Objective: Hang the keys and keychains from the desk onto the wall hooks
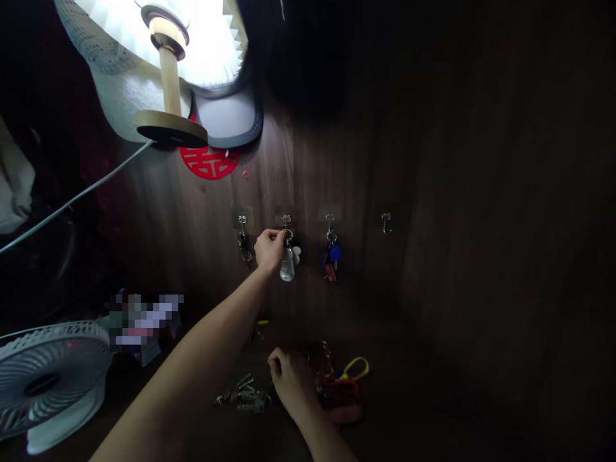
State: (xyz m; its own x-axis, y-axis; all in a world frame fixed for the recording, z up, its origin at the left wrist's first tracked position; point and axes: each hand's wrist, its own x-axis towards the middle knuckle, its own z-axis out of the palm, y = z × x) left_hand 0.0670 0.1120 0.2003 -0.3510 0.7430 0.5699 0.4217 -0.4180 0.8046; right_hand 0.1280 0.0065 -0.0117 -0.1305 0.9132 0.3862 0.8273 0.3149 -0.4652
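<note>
My left hand (269, 250) is raised to the wall, thumb and fingers pinching the metal ring of a keychain (287, 264) with a clear bottle-shaped pendant and a pale round tag. The ring is at the second wall hook (287, 219) from the left; whether the hook bears its weight I cannot tell. Low down, my right hand (291, 382) has its fingers curled in, with nothing visible in them. To its left lies a bunch of keys (248, 394). On its other side are a red strap-like item (344, 401) and a yellow loop (356, 368), both dim.
Keys hang from the first hook (242, 219) and from the third hook (330, 217); the hook at far right (385, 222) is bare. A lit lamp (169, 83) is at upper left, its cable (77, 197) running left. A fan (48, 378) stands at lower left.
</note>
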